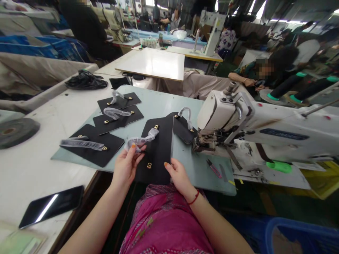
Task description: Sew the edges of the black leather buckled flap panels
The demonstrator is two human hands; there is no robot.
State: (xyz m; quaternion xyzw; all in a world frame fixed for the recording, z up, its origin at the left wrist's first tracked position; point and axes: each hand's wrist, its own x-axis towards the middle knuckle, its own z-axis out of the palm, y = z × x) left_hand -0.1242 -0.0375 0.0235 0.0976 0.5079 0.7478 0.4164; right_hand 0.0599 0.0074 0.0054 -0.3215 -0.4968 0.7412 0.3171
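A black leather panel (159, 148) with gold fittings lies at the near edge of the pale green table (159, 102). My left hand (127, 165) is closed on the plastic-wrapped handle strap (143, 140) fixed to that panel. My right hand (178, 174) pinches the panel's lower right edge. A second black panel (184, 128) with a wrapped handle lies right of it, reaching under the needle of the white sewing machine (238, 120).
Three more black panels with wrapped handles (92, 144) (118, 118) (119, 100) lie in a row at the left. A phone (51, 206) rests on the white bench. Small snips (213, 168) lie near the machine. Other people work behind at the right.
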